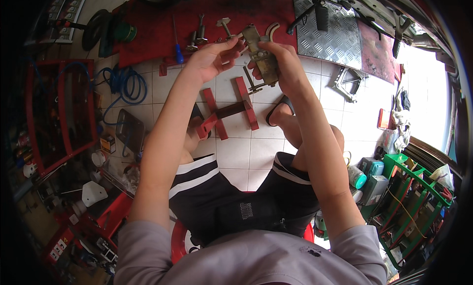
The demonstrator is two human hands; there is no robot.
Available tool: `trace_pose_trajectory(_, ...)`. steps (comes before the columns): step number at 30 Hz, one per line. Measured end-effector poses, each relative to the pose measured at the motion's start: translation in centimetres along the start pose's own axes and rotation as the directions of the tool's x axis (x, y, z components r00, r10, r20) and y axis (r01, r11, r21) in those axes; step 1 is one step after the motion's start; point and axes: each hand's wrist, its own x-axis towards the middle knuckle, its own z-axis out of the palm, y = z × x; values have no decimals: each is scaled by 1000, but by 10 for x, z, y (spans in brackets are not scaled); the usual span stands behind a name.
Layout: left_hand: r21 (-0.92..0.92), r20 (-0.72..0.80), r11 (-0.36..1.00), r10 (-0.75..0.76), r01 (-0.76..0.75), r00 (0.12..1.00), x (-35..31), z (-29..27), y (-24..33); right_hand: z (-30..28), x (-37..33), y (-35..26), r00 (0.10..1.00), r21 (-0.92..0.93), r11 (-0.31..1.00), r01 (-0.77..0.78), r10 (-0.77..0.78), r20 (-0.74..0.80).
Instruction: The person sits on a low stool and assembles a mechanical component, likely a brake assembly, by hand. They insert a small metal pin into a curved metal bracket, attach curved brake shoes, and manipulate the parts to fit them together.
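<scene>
A person sits over a white tiled floor (234, 159), forearms reaching forward, in a crowded workshop. Their right hand (287, 67) has its grip wrapped around a worn, brassy-grey metal part (266, 68), held up between the person and the low red worktop (152, 21). The left hand (215, 61) is at the part's upper end, fingers loosely curled; from here I cannot tell whether its grip has hold of anything. A long bolt (250, 78) shows beside the part's lower end.

On the worktop, left of the hands, lie a screwdriver with a blue handle (179, 54) and several bolts; a curved, tan-coloured piece (272, 31) lies just beyond the right hand. Below the hands, a red metal stand (229, 110) rests on the tiles between the person's feet. A coiled blue hose (132, 85) lies to the left, and a green rack (411, 186) stands to the right.
</scene>
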Motion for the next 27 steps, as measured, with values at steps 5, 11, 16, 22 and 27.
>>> trace_pose_trajectory(5,-6,101,1000,15,-14,995,-1,-5,3,0,-1,-1,1000,0,1000,0,0,-8)
trace_pose_trajectory(11,-13,68,1000,0,1,998,3,-3,-1,0,0,0,1000,0,1000,7,-7,-11)
trace_pose_trajectory(16,51,22,999,-20,19,1000,3,-10,0,3,0,-1,1000,-11,1000,7,-7,-15)
trace_pose_trajectory(22,21,84,1000,-3,1,996,-2,4,3,-2,-1,-1,999,-15,1000,23,-24,-36)
trace_pose_trajectory(27,-5,18,1000,-9,9,1000,6,-11,-1,3,-1,-4,1000,-30,999,13,-14,-19)
